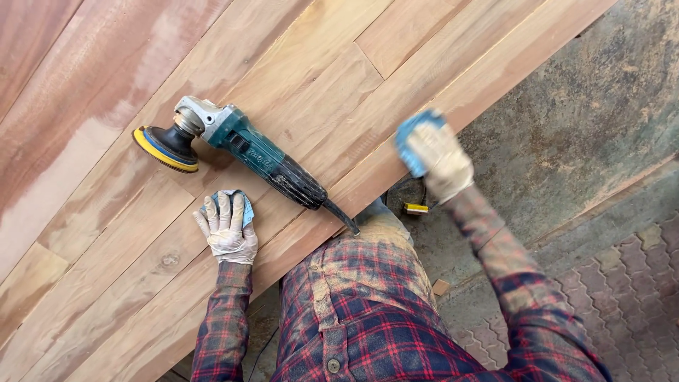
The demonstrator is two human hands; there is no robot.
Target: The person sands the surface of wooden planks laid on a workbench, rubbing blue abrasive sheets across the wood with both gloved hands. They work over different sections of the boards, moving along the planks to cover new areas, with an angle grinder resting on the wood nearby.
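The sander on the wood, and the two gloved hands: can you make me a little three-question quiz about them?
1. True or false: the sander is lying on the wooden panel with neither hand on it.
2. What does the left hand press flat on the wood? A) a hammer B) a blue pad C) a brush
3. Fill in: the right hand holds a blue pad at the panel's ____.

Key:
1. True. It lies between the two hands.
2. B. A blue pad peeks out under the fingers.
3. Edge.
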